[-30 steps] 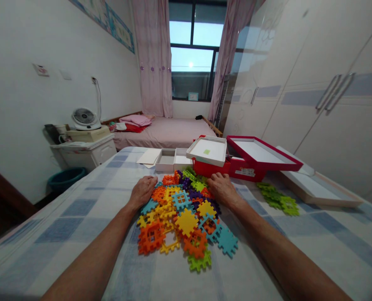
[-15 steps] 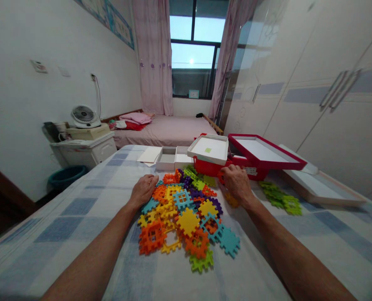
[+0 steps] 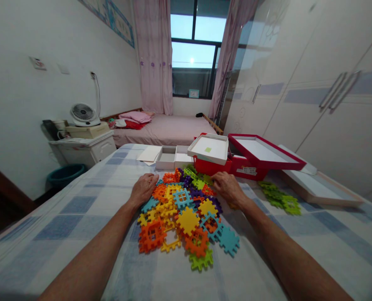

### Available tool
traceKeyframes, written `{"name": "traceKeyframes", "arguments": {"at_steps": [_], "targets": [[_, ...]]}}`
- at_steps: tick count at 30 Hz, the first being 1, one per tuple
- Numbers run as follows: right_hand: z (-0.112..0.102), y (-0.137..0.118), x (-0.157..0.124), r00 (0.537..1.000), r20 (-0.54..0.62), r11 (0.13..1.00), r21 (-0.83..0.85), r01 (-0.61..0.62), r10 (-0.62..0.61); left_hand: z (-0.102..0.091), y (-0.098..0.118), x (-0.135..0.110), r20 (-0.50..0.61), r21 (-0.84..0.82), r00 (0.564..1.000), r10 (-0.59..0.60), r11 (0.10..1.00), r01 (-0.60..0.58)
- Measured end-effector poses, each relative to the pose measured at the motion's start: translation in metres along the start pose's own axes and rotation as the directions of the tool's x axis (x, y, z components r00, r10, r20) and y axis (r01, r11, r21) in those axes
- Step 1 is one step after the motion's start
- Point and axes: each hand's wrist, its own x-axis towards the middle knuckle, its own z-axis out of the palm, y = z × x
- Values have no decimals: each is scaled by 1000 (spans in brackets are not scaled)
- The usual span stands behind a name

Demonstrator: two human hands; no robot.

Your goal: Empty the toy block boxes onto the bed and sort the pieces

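Note:
A heap of colourful interlocking foam tiles (image 3: 186, 217) lies on the checked blue and white cloth (image 3: 79, 209) in front of me. My left hand (image 3: 143, 189) rests palm down on the heap's left edge, fingers spread over orange and teal tiles. My right hand (image 3: 226, 187) lies on the far right edge of the heap, fingers bent over green tiles (image 3: 201, 183), holding nothing that I can see. A single yellow-orange tile (image 3: 233, 206) lies just right of that wrist. A separate small pile of green tiles (image 3: 279, 197) sits further right.
Behind the heap stand a red box (image 3: 211, 167) with a white tray on it, an open red lid (image 3: 264, 156), small white boxes (image 3: 171, 158) and a flat framed board (image 3: 320, 188). Wardrobe doors rise at right; a bed, a cabinet and a fan are beyond.
My right hand went right toward the red box, left a yellow-orange tile there, and has come back to the heap's green tiles. The left hand has stayed in place.

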Motion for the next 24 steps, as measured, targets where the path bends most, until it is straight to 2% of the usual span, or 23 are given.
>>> {"name": "traceKeyframes", "arguments": {"at_steps": [3, 6, 14, 19, 24], "targets": [[1, -12, 2, 994, 46, 995, -19, -97, 98, 0, -1, 1, 9, 12, 1000, 6, 1000, -6], [1, -15, 3, 981, 43, 981, 25, -191, 190, 1, -2, 1, 16, 17, 1000, 8, 1000, -9], [16, -28, 5, 967, 174, 972, 107, -208, 187, 4, -7, 4, 31, 20, 999, 19, 1000, -19], [16, -31, 6, 975, 149, 969, 163, -187, 163, 3, -6, 3, 36, 28, 999, 12, 1000, -13], [15, -26, 9, 981, 69, 942, 273, -196, 184, 1, -2, 2, 25, 18, 1000, -3, 1000, 2]]}}
